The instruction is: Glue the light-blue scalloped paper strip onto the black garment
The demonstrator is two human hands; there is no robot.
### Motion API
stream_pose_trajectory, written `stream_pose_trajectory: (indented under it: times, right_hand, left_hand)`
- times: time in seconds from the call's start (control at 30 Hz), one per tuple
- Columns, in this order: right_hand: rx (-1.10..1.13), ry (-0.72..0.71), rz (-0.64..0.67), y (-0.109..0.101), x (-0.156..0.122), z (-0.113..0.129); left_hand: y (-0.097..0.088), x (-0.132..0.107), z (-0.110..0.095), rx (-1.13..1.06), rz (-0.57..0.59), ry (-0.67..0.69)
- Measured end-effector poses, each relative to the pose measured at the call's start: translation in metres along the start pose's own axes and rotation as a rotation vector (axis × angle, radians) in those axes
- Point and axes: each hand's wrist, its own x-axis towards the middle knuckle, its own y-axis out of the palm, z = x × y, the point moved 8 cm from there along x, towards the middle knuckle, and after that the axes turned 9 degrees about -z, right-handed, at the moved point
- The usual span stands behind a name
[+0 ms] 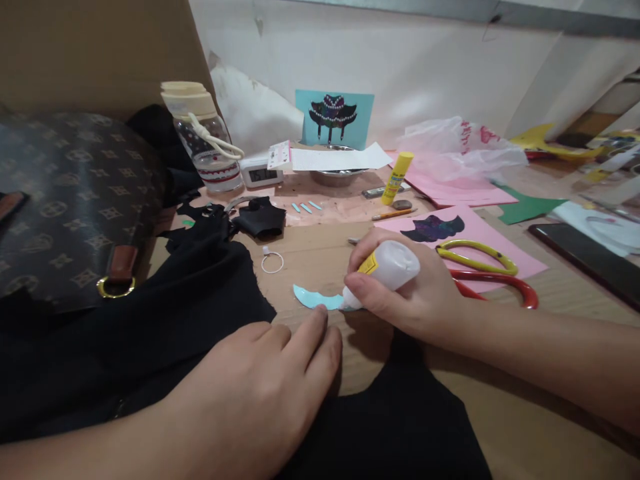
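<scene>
A small light-blue paper cutout (313, 297) with a scalloped edge lies on the cardboard work surface. My left hand (270, 377) rests palm down, its fingers stretched forward and one fingertip pressing the cutout's near edge. My right hand (407, 297) is closed around a translucent glue bottle (395, 265) with a yellow label, tilted nozzle down. The nozzle meets the right part of the cutout, which my right hand partly hides. Black fabric (395, 407) lies beneath and beside my hands. To the right of my right hand are scissors with yellow and red handles (505, 280), their blades hidden.
Further back are a glue stick (397, 179), a pencil (395, 214), pink paper (505, 247) with a dark cutout, and a water bottle (205, 143). A patterned bag (80, 207) stands left; a phone (590, 257) lies right. A decorated blue card (360, 113) leans at the wall.
</scene>
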Motion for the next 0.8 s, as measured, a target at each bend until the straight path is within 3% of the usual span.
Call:
stream_pose_trajectory:
  times: [0.8]
  right_hand:
    - [-0.116,-0.066,0.043,0.0033,0.0007,0.0060]
  left_hand:
    - [0.0004,0.0003,0.0010,0.032,0.005,-0.005]
